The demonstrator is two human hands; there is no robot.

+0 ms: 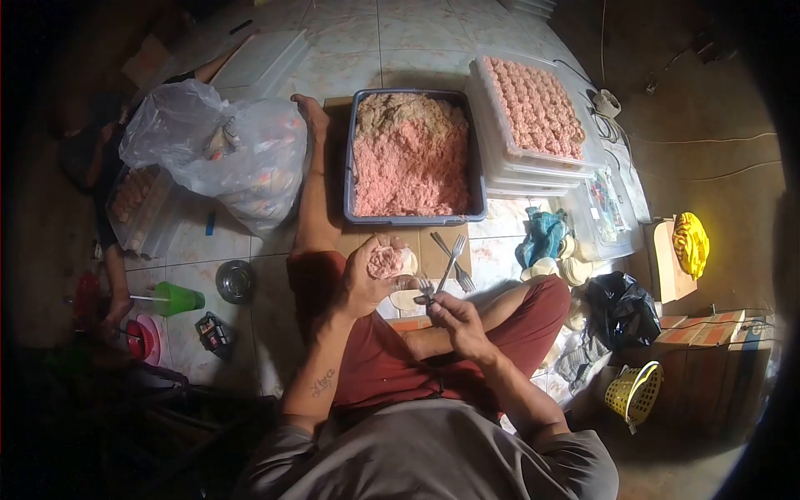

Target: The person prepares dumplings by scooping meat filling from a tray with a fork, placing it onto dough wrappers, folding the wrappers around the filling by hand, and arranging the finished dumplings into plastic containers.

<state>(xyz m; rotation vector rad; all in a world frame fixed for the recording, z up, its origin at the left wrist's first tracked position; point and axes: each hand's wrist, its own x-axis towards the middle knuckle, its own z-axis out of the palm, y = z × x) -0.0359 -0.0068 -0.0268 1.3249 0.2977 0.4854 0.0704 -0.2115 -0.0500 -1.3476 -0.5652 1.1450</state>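
Your left hand [372, 279] is cupping a round pale wrapper [408, 262] with pink filling [386, 262] on it, your fingers curling around the far side and your thumb reaching out toward 3 o'clock. Your right hand [460, 327] is closing thumb and fingers around a metal fork [451, 265], whose tines are pointing toward 12 o'clock; a darker utensil end [426, 288] is also showing at your fingertips, though its lower part is hiding in your grip. The loaded wrapper is sitting at 11 o'clock from your right hand, just beside it. Another fork [463, 277] is lying on the cardboard [414, 240] beyond your hands. Straight ahead at 12 o'clock, a dark tub [477, 218] is holding a big heap of pink mix [412, 171], greyer at its far end. At 1 o'clock, stacked clear containers [510, 171] are standing right of the tub, the top one carrying rows of pink pieces [533, 104]. A teal cloth [543, 235] is resting at 2 o'clock near pale discs [575, 268], while a black plastic bag [623, 310] is slumping at 3 and a yellow basket [633, 395] is tilting at 4. A clear plastic bag [262, 158] is bulging at 10 o'clock, and a green cup [177, 298] is lying on its side at 9, near another person's hand [117, 307].
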